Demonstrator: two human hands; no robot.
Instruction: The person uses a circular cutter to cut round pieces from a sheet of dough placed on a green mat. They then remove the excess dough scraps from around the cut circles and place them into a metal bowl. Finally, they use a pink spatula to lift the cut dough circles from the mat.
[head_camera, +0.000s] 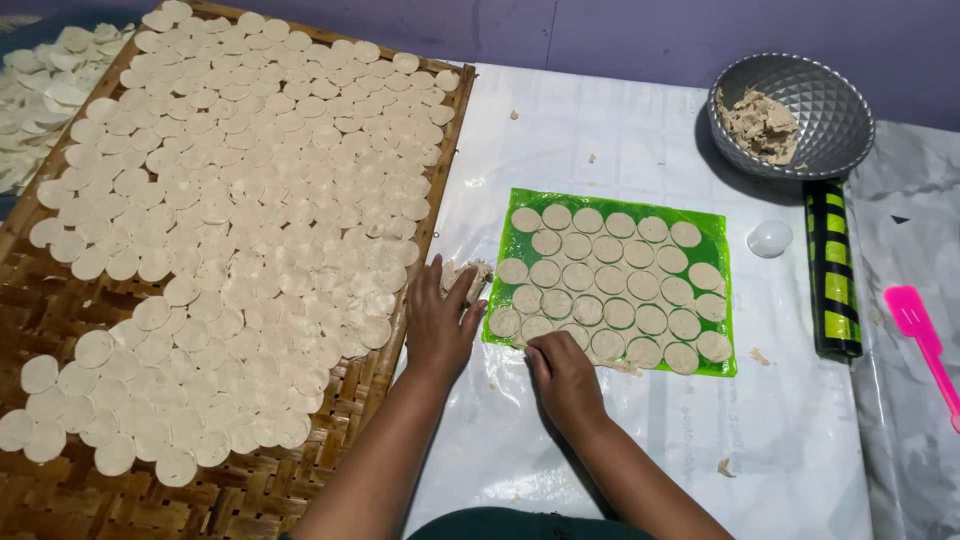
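Head-worn view, steeply downward, close over worktable (620, 130)

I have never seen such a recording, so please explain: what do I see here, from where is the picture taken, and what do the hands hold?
One camera, worn on a person's head, looks down at the person's own bare hands. The left hand holds a lump of dough scraps. The right hand touches the near edge of a green plastic sheet covered with cut dough rounds. At left, a woven bamboo tray carries many more rounds. Farther right are a metal bowl with dough, a striped roller and a pink spatula.
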